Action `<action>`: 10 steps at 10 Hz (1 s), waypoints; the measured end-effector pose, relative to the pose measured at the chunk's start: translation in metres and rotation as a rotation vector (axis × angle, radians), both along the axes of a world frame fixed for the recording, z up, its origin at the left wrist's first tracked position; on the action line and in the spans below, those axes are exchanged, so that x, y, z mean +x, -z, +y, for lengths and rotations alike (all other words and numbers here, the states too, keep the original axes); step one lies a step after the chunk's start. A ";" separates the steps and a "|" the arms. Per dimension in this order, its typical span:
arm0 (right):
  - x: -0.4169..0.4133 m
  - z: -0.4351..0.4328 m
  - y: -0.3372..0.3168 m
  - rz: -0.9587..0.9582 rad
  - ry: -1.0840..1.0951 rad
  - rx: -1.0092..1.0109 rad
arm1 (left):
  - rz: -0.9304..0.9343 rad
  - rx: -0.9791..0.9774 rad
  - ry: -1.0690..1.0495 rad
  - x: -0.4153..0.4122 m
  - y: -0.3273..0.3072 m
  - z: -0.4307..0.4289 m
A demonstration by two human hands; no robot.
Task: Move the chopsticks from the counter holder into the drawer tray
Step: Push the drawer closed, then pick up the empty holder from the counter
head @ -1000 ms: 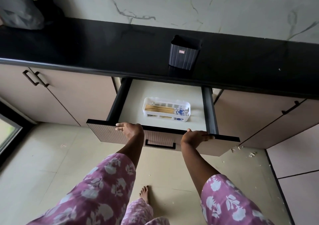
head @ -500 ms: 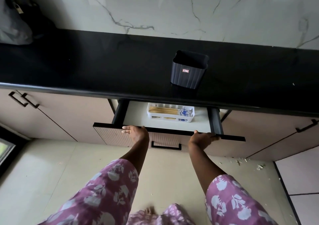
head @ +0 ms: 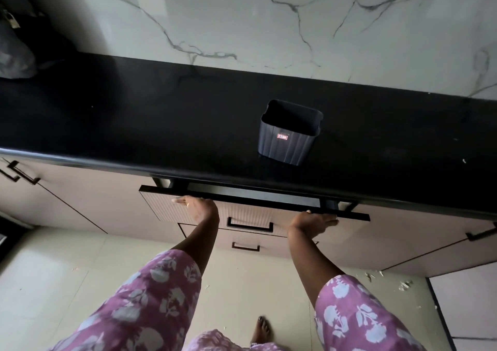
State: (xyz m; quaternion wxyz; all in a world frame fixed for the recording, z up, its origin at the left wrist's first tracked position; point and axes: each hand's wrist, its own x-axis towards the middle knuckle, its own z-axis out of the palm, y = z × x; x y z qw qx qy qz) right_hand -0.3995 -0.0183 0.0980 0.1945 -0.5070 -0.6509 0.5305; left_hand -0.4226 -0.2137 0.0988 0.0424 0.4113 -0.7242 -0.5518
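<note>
Under the black counter (head: 134,124), drawer (head: 255,210) open only a sliver; tray and chopsticks hidden. Dark holder (head: 289,132) upright on the counter. Left hand (head: 197,208) and right hand (head: 312,222) lie flat against the drawer front, apart, gripping nothing.

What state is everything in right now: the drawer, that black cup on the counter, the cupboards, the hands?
Drawer: nearly shut, a narrow gap left.
Holder: upright on the counter, looks empty.
Left hand: flat against the drawer front.
Right hand: flat against the drawer front.
Lower drawer: shut.
Cupboard doors: shut.
</note>
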 end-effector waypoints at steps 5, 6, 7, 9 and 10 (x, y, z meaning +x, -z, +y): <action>-0.099 0.000 -0.087 0.368 -0.238 0.064 | 0.235 0.067 0.568 -0.119 -0.098 0.083; -0.115 0.004 -0.096 0.325 -0.208 0.067 | 0.243 0.063 0.626 -0.132 -0.102 0.094; -0.120 0.003 -0.101 0.276 -0.171 0.099 | 0.284 0.040 0.563 -0.136 -0.100 0.099; -0.142 0.004 -0.116 0.207 -0.265 0.190 | 0.297 0.013 0.482 -0.151 -0.101 0.093; -0.156 -0.004 -0.119 0.189 -0.347 0.179 | 0.290 -0.022 0.431 -0.161 -0.096 0.081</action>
